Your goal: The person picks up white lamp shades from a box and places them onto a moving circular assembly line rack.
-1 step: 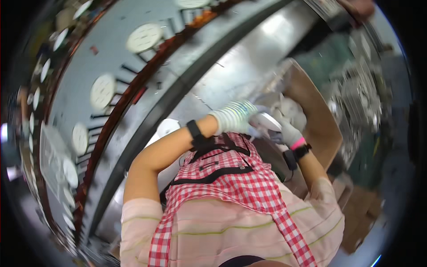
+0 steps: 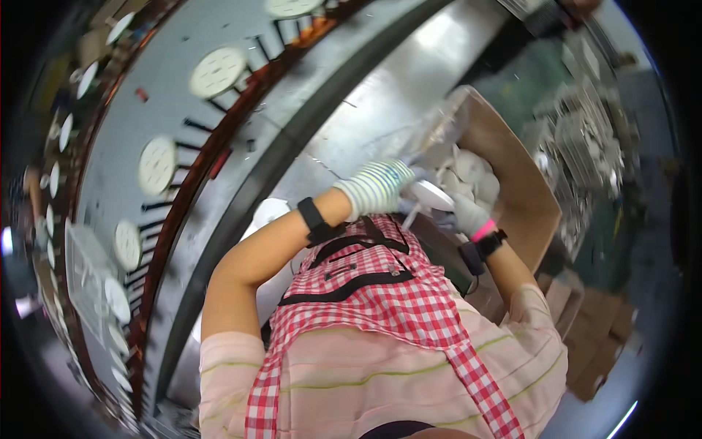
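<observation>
A white round disc-shaped part (image 2: 430, 195) is held between my two hands in front of the apron, with a pale stem pointing down from it. My left hand (image 2: 376, 189), in a striped glove with grey fingertips, is closed at the disc's left side. On its right edge my right hand (image 2: 468, 216) is closed too, gloved in white and grey. Just behind the hands, an open cardboard box (image 2: 523, 183) holds several white rounded pieces (image 2: 472, 175) and clear plastic. Another white round part (image 2: 270, 212) lies beside my left forearm.
A metal work surface (image 2: 409, 80) stretches ahead. Along its left runs a conveyor (image 2: 175, 80) with white perforated discs (image 2: 218, 72) and black rods. A clear plastic bin (image 2: 91, 271) stands at far left. Stacked metal-looking parts (image 2: 585, 135) and folded cardboard (image 2: 599, 336) are at right.
The view has shifted slightly, so the surroundings sit a little further left. The disc in my hands has tilted, and its stem now shows more clearly. Both hands keep hold of it.
</observation>
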Tool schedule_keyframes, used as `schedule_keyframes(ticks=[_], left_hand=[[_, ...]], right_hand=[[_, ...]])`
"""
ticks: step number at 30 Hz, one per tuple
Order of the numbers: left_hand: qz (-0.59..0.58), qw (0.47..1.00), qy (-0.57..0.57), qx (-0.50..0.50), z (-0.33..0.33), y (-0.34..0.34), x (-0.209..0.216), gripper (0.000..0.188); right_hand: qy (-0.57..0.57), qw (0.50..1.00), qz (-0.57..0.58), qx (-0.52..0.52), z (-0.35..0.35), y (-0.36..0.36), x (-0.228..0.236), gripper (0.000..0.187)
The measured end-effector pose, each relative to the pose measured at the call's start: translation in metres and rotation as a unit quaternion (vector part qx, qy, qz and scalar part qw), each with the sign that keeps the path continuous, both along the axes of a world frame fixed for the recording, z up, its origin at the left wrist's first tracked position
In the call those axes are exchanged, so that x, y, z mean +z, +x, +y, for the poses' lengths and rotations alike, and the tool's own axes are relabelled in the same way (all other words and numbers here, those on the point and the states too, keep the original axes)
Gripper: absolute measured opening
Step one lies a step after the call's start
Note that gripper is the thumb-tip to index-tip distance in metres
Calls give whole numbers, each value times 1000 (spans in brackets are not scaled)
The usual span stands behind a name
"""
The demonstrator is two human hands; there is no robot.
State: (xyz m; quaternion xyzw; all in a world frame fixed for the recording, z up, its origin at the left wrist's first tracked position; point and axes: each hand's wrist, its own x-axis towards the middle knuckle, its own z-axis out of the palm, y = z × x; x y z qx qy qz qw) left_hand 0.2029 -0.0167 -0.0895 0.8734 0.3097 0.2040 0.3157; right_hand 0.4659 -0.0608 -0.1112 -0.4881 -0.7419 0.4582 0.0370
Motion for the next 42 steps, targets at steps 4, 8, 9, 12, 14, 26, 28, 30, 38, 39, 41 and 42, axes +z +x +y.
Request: schedule_keyframes(ticks=[4, 8, 9, 12, 14, 26, 28, 30, 38, 39, 41, 42], left_hand=[[8, 994, -100, 50, 18, -15, 11, 32], [-265, 811, -480, 203, 20, -52, 20, 50], [-288, 803, -482, 198, 12, -54, 24, 45], [-258, 862, -407, 159, -5, -50, 51, 50], [-320, 825, -421, 201, -13, -57, 40, 47], [-241, 599, -9, 763, 20, -251, 22, 71], [-139, 617, -208, 746, 41, -270, 18, 69], [-98, 593, -202, 774, 46, -259, 23, 64], [279, 607, -66, 741, -14, -285, 4, 34], [216, 599, -70, 768, -19, -287, 8, 32], [230, 606, -65, 759, -20, -290, 15, 28], [307, 615, -55, 724, -20, -294, 16, 27]], right_hand=[[19, 976, 121, -181, 5, -20, 35, 30], [148, 933, 135, -300, 33, -42, 37, 50], [146, 938, 149, -278, 36, -52, 47, 50], [360, 903, 234, -12, 46, -96, 68, 49], [440, 858, 240, 110, 88, -120, 62, 44], [453, 845, 189, 212, 183, -404, 40, 37], [420, 862, 175, 223, 174, -408, 33, 41], [436, 844, 203, 236, 170, -406, 18, 42], [191, 957, 27, 217, 121, -447, 83, 39], [158, 965, 11, 210, 120, -458, 83, 40], [160, 962, 7, 221, 138, -485, 64, 42], [193, 950, 15, 244, 146, -494, 50, 43]])
